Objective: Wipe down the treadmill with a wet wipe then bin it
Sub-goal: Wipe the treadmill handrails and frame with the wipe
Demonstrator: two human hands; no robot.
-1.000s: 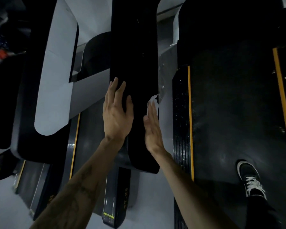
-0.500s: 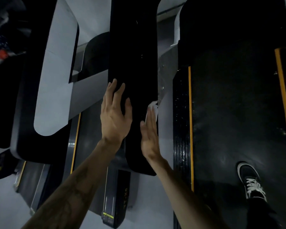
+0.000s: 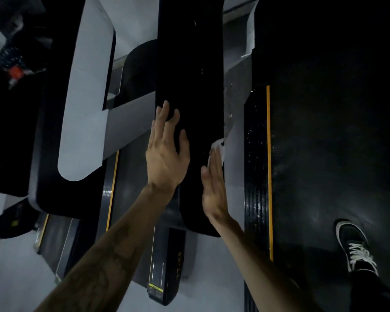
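Observation:
A long black treadmill handrail (image 3: 189, 64) runs down the middle of the view. My left hand (image 3: 167, 154) rests flat on its top left side, fingers straight and slightly spread. My right hand (image 3: 213, 190) presses a white wet wipe (image 3: 218, 146) against the rail's right edge with straight fingers; only the wipe's crumpled top shows past the fingertips. The rail's rounded near end lies just below my right wrist.
The dark treadmill belt (image 3: 324, 154) with yellow edge stripes fills the right side, and my black shoe (image 3: 356, 246) with white laces stands on it. A neighbouring grey-and-black treadmill frame (image 3: 86, 109) is at left. Grey floor (image 3: 20, 278) shows below.
My right hand has slid the wipe a little along the rail's right edge toward its near end. My left hand has stayed nearly in place on the rail.

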